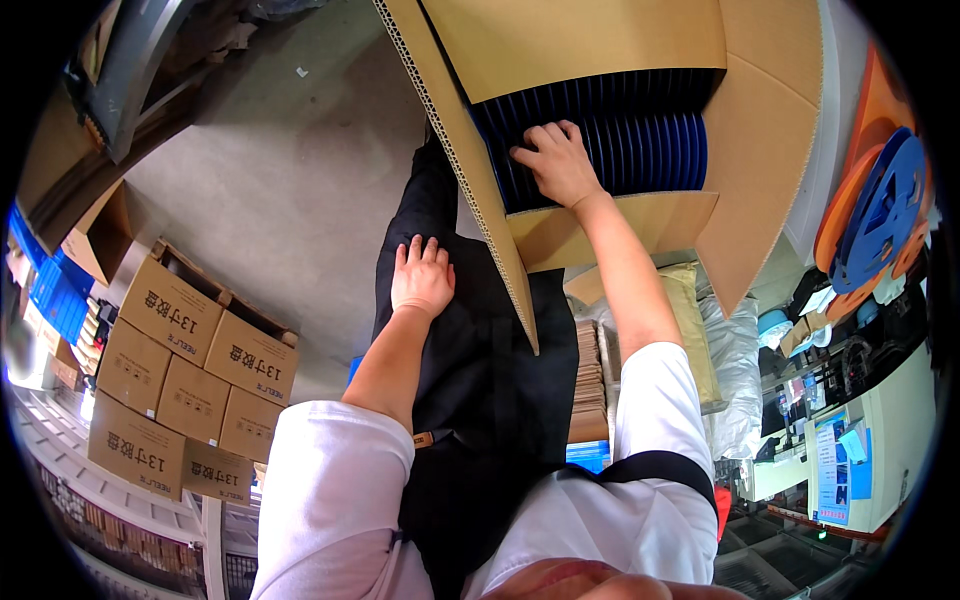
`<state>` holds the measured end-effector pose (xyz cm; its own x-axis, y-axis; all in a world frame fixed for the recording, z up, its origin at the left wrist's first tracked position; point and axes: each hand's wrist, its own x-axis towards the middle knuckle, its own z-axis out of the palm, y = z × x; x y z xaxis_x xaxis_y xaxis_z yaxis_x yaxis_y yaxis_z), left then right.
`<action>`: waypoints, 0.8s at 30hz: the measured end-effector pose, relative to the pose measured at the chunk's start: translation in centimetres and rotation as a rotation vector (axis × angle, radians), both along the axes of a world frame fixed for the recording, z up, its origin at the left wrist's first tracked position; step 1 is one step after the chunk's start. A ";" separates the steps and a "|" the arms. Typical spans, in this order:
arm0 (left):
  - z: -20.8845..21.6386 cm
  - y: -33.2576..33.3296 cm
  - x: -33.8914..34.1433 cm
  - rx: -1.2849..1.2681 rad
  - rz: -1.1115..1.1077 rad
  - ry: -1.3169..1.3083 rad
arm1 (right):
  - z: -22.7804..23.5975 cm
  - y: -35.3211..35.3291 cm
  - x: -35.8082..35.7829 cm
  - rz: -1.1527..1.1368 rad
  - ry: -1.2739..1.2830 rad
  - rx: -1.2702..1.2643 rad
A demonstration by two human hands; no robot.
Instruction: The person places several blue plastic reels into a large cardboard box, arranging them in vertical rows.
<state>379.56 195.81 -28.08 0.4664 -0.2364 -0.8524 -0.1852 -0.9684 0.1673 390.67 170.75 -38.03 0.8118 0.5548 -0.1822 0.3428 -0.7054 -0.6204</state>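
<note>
An open cardboard box stands in front of me with its flaps spread. Inside it, dark-blue plastic reels are packed on edge in rows, with mostly their rims showing. My right hand reaches over the near flap into the box, its bent fingers gripping the rims toward the left end of the row; the fingertips are partly hidden. On the black apron over my leg, my left hand lies flat with its fingers a little apart, holding nothing.
Several closed cartons are stacked at the left. Large blue and orange reels stand at the far right. Below the box are flattened cardboard and a yellowish sack. A metal frame rises at the upper left.
</note>
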 end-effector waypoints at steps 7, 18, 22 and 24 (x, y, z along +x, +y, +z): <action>0.4 -0.1 0.0 0.009 -0.001 0.020 | 0.0 1.0 -0.5 -0.045 0.042 -0.022; 0.2 0.3 1.3 0.002 -0.026 -0.003 | 5.5 1.9 -2.0 -0.519 -0.027 -0.105; 0.3 1.4 1.7 0.008 -0.016 0.017 | 9.0 0.1 -10.1 -0.675 -0.053 -0.154; 0.2 2.0 2.1 -0.004 -0.015 0.047 | 9.3 0.3 -14.4 -0.587 0.070 -0.198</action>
<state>381.64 197.82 -27.92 0.4222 -0.2463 -0.8724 -0.1915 -0.9649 0.1797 376.29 171.08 -28.71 0.9534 -0.0301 -0.3001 -0.1740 -0.8678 -0.4654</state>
